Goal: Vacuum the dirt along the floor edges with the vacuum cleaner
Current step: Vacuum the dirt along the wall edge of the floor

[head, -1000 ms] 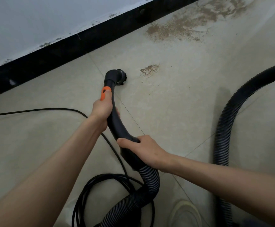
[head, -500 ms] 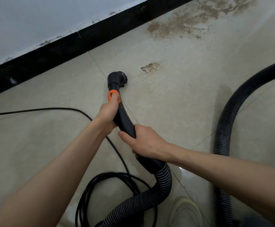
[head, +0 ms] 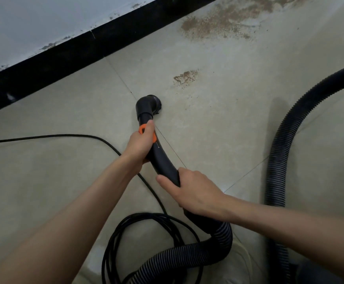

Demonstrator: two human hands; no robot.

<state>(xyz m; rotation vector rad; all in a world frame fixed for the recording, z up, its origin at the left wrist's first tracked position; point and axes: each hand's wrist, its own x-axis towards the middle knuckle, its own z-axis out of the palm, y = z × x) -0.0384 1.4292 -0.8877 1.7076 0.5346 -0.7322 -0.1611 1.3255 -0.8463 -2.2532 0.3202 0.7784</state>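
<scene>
A black curved vacuum handle (head: 163, 162) ends in a round brush nozzle (head: 149, 105) that sits on the pale tiled floor. My left hand (head: 140, 144) grips the handle just behind the nozzle, over an orange slider (head: 142, 129). My right hand (head: 193, 191) grips the handle's rear end, where the ribbed hose (head: 214, 242) joins. A small patch of brown dirt (head: 185, 77) lies to the upper right of the nozzle, apart from it. A larger spread of dirt (head: 224, 21) lies by the black skirting (head: 81, 52).
The ribbed hose (head: 279, 160) loops up the right side. A black power cable (head: 44, 137) runs in from the left and lies in coils (head: 146, 242) near my feet. The white wall (head: 33, 23) rises above the skirting.
Both hands and the handle have shifted right and toward me. The nozzle has drawn back from the skirting and sits lower in view. The grips are unchanged.
</scene>
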